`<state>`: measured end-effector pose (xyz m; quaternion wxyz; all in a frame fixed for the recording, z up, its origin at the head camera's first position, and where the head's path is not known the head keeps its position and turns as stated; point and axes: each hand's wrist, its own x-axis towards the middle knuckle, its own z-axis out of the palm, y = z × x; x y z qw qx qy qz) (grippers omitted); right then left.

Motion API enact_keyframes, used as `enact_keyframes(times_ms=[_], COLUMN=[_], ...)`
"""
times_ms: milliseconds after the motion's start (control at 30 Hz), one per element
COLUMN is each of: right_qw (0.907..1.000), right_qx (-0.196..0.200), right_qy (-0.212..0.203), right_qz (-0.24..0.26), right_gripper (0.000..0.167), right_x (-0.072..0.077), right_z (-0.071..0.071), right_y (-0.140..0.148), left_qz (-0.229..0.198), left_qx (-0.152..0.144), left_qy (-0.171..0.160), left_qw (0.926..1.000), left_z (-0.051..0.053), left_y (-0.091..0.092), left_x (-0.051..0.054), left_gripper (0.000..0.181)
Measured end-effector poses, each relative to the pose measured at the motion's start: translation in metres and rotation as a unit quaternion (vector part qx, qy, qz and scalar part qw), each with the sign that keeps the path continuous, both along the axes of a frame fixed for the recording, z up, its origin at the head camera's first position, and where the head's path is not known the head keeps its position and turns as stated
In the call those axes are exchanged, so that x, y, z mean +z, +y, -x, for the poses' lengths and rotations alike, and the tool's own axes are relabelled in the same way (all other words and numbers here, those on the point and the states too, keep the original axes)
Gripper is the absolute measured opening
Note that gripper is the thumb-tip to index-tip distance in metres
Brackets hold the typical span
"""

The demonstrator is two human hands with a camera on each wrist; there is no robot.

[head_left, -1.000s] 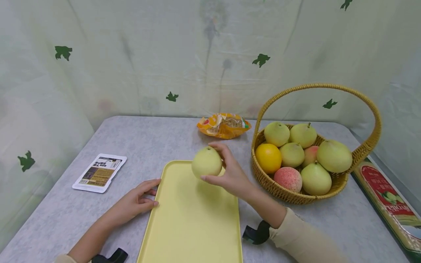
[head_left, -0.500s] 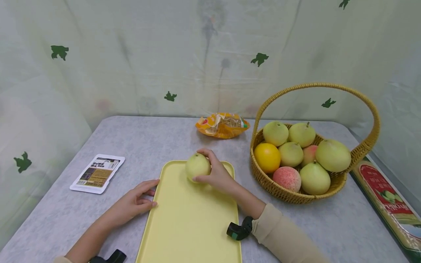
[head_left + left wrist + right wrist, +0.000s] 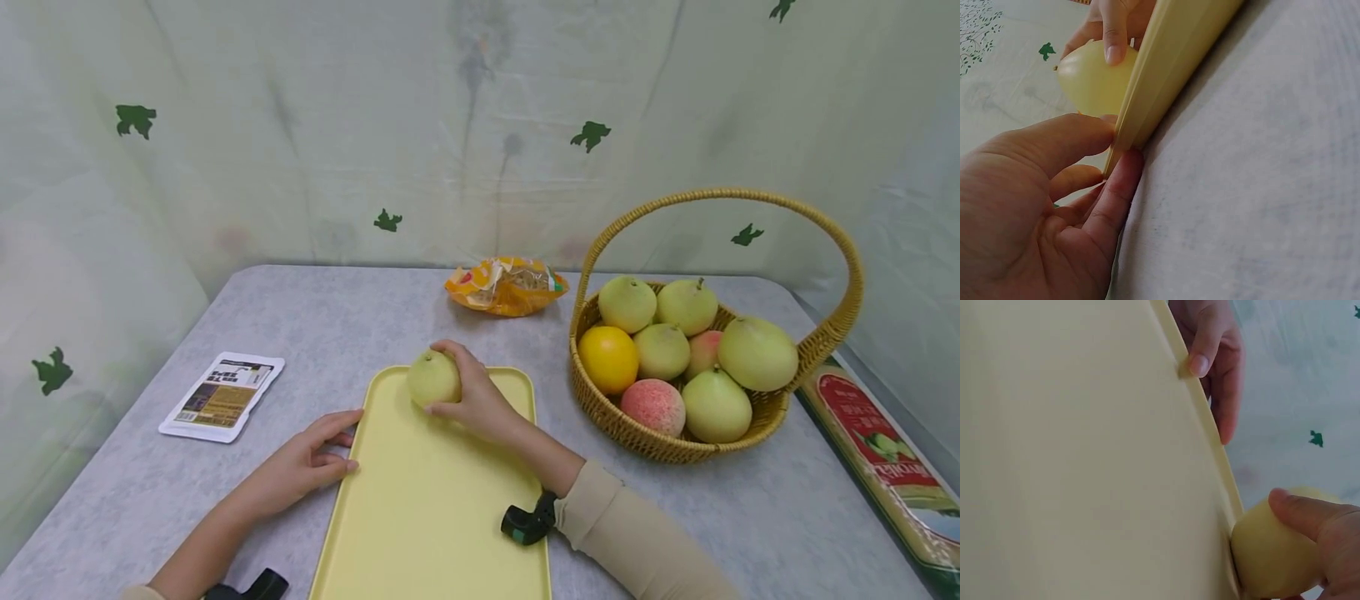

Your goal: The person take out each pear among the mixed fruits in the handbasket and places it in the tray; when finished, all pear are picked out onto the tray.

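My right hand holds a round, pale green pear at the far left corner of a yellow tray, thumb at the near side and fingers round the back. In the right wrist view the pear sits against the tray's raised rim. My left hand grips the tray's left edge. Close up in the left wrist view, the left thumb lies on the rim and a finger reaches the tray's underside. The right hand's far fingers are partly hidden behind the pear.
A wicker basket with a tall handle stands to the right, holding several pears, an orange and peaches. An orange snack bag lies at the back, a white pouch at left. A long red-and-green box lies far right.
My right hand has carried the pear left and down from above the tray to its far left corner. The left hand stays at the tray's edge.
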<state>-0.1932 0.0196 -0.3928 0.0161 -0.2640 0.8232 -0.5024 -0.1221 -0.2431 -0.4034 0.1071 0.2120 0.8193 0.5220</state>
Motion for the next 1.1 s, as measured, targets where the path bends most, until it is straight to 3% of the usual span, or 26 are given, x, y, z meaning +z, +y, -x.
enact_keyframes(times_ms=[167,300,500,633,733,900,1000,1100], right_qw=[0.9999,0.9998,0.9963,0.9887,0.9742,0.9283,0.9056,0.8907], right_qx=[-0.005,-0.011,-0.02,-0.023,-0.029,-0.078,-0.112,-0.144], right_qy=[-0.012,-0.002,0.079,0.146,0.222,0.363,0.408,0.43], right_qz=[-0.008,-0.017,-0.025,-0.025,-0.023,-0.022,-0.023,-0.028], right_gripper=[0.079,0.072,0.064,0.063,0.063,0.068,0.069,0.071], right_x=[0.009,0.028,0.055,0.067,0.075,0.083,0.085,0.084], right_z=[-0.004,-0.012,-0.032,-0.044,-0.049,-0.049,-0.048,-0.046], right_y=[0.001,0.01,0.041,0.071,0.098,0.142,0.166,0.188], left_qz=[-0.001,-0.005,-0.006,-0.005,-0.004,-0.003,-0.005,-0.01], left_qx=[0.001,0.002,0.008,0.005,0.005,0.005,0.006,0.003], left_qy=[-0.008,-0.011,0.005,0.001,-0.005,-0.012,-0.009,-0.004], left_qw=[1.0,0.9999,0.9999,1.0,1.0,0.9999,0.9999,0.9999], left_z=[0.0,-0.001,-0.001,-0.001,-0.001,0.0,0.0,0.0], left_y=[0.0,0.0,0.0,0.0,0.0,0.0,0.0,0.0], left_x=[0.0,0.0,0.0,0.0,0.0,-0.001,0.0,0.0], left_gripper=[0.062,0.062,0.061,0.061,0.062,0.062,0.062,0.061])
